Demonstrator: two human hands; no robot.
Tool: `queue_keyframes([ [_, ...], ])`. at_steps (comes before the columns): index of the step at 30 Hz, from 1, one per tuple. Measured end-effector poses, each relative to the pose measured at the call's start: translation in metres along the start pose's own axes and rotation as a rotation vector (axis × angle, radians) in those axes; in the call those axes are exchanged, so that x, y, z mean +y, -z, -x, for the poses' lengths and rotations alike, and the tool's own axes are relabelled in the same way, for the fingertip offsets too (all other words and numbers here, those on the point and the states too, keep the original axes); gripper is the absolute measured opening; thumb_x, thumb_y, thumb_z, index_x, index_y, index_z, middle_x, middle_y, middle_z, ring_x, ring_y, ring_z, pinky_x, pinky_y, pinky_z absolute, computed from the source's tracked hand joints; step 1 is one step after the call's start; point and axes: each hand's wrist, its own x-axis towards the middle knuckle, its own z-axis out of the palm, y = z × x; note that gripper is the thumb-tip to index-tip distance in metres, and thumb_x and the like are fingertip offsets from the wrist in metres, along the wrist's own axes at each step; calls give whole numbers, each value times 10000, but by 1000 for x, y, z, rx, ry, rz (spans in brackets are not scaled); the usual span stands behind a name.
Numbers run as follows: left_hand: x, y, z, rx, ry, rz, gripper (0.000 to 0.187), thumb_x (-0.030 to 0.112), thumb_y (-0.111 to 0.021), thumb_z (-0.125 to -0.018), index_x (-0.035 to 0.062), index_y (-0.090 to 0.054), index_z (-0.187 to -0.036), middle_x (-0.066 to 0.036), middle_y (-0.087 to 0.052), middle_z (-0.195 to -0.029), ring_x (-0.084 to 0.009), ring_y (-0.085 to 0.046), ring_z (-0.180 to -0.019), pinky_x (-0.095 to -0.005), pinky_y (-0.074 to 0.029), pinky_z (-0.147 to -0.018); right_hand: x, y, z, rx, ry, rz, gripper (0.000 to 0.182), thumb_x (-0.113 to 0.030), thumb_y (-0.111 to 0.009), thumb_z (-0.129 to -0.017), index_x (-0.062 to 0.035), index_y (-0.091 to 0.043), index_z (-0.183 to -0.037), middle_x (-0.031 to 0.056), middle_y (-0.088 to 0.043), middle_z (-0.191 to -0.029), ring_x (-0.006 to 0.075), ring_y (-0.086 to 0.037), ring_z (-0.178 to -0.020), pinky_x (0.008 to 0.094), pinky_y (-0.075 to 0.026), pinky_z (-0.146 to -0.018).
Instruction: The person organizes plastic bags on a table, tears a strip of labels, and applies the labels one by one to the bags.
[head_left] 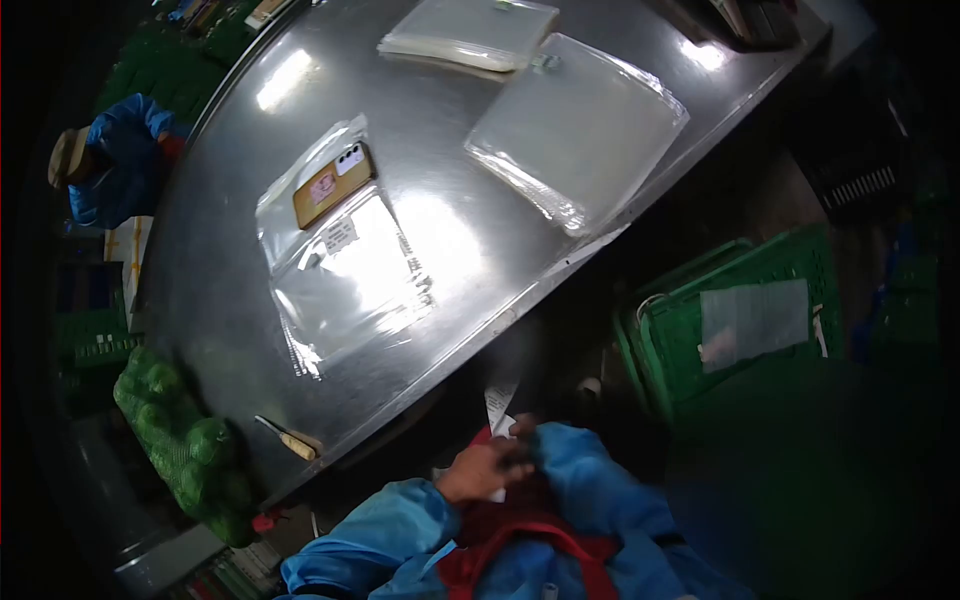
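The left hand is low in the view, below the edge of the steel table, close to the person's body and in front of a red apron. Its fingers are bent and close together, and they touch a small white paper slip that stands up just above the hand; I cannot tell for sure if they pinch it or only rest on it. The right hand is hidden: only a blue sleeve shows just beside the left hand, so I cannot tell how its fingers are. On the table, well apart from the hand, lies a clear plastic bag flat with a white label, and a brown card with a small white sticker lies at its top part. Further away are two stacks of clear bags, one near the right edge and one behind it. A small knife with a pale handle lies near the front edge of the table. A net bag of green fruits hangs at the left corner. A green crate stands on the floor at the right, with a white sheet on it. At the far left another person in blue clothes is partly visible.
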Motion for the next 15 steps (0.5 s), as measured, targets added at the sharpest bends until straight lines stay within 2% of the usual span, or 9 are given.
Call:
queue_keyframes([
  [2,-44,-22,-25,294,276,776,489,398,-602,-840,26,-536,-1150,-163,-585,-1074,-260,-585,-965,-365,-463,-842,34,-2,-5,-100,107,-118,322,-173,-590,-782,-7,-632,-1054,142,-638,-1043,295,-591,-981,328,-438,-862],
  [3,-85,-40,-43,472,300,1041,489,391,-597,-849,12,-532,-1152,-151,-584,-1080,-243,-576,-971,-365,-462,-848,26,14,16,-241,-86,-572,315,-162,-607,-776,-11,-634,-1052,112,-642,-1054,257,-626,-919,302,-450,-839],
  [5,-108,-42,-61,107,379,1673,491,405,-566,-869,-16,-538,-1122,-158,-579,-1089,-257,-569,-1000,-378,-481,-833,24,35,39,-348,-87,-745,333,-200,-636,-788,-22,-625,-1069,92,-644,-1047,215,-643,-880,298,-495,-775],
  [6,-115,-40,-65,-222,543,1771,496,415,-540,-880,-17,-531,-1124,-155,-601,-1044,-271,-593,-963,-392,-496,-817,16,44,55,-341,-96,-743,333,-200,-636,-788,-22,-625,-1069,92,-644,-1047,215,-643,-880,298,-495,-775],
  [8,-117,-56,-75,-228,532,1870,476,397,-543,-877,-6,-521,-1130,-143,-629,-975,-288,-632,-873,-430,-509,-782,-30,67,101,-290,-427,-1286,352,-250,-621,-827,-38,-598,-1108,105,-643,-1037,195,-644,-873,326,-535,-732],
  [9,-98,-55,-79,-278,501,1945,441,370,-548,-880,4,-525,-1125,-138,-637,-951,-288,-642,-840,-434,-517,-765,-23,64,101,-288,-437,-1288,352,-250,-621,-827,-38,-598,-1108,105,-643,-1037,195,-644,-873,326,-535,-732],
  [11,-72,-63,-85,-16,422,1884,328,267,-552,-891,30,-539,-1118,-142,-635,-984,-270,-643,-860,-408,-532,-733,1,49,92,-621,-277,-1680,408,-364,-556,-881,-44,-558,-1133,124,-624,-1061,215,-651,-856,351,-555,-743],
  [12,-76,-66,-91,-6,357,1890,190,159,-525,-902,54,-594,-1045,-129,-659,-904,-241,-655,-814,-376,-539,-725,25,24,74,-567,-184,-1775,371,-322,-502,-916,-38,-541,-1151,112,-626,-1054,202,-637,-922,370,-543,-821],
  [15,-83,-68,-95,64,283,1652,126,86,-603,-852,47,-615,-971,-93,-664,-845,-199,-657,-753,-331,-543,-661,27,18,76,-356,-114,-1389,392,-337,-485,-922,-44,-519,-1182,114,-624,-1040,205,-637,-902,362,-548,-775],
])
